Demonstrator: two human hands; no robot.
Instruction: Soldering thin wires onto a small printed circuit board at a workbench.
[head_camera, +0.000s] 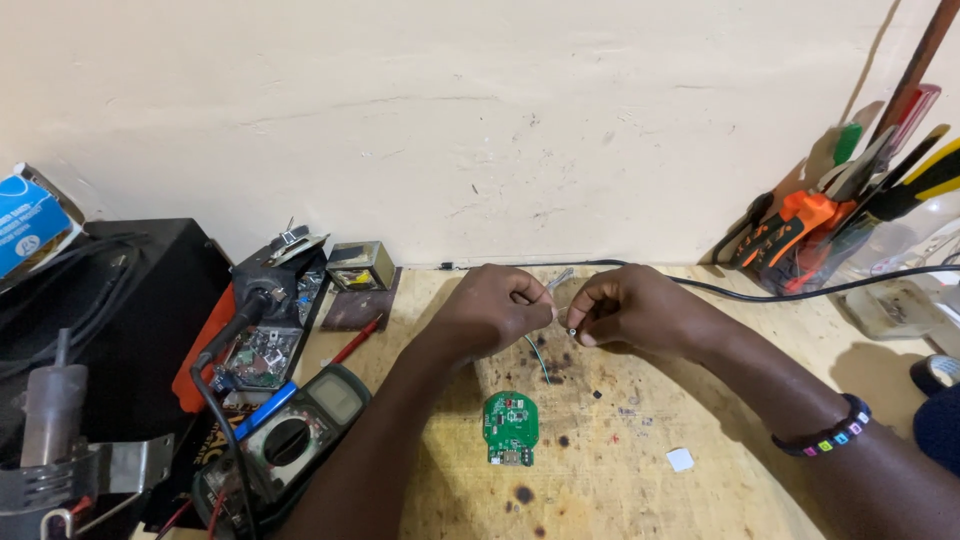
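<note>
Left hand (497, 303) and right hand (622, 307) pinching a thin wire (541, 358) between fingertips, above green circuit board (510, 428), on wooden bench (640, 470), multimeter (300, 435) nearby

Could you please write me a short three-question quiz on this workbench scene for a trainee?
1. True or false: the green circuit board lies on the wooden bench, nearer the person than both hands.
2. What do the left hand and the right hand pinch between them? A) a thin wire B) a screwdriver C) a roll of tape
3. On which wrist is the beaded bracelet worn?

Key
1. True; the board lies flat and untouched below the hands.
2. A; the thin wire hangs down from the fingertips.
3. The right wrist.
</note>
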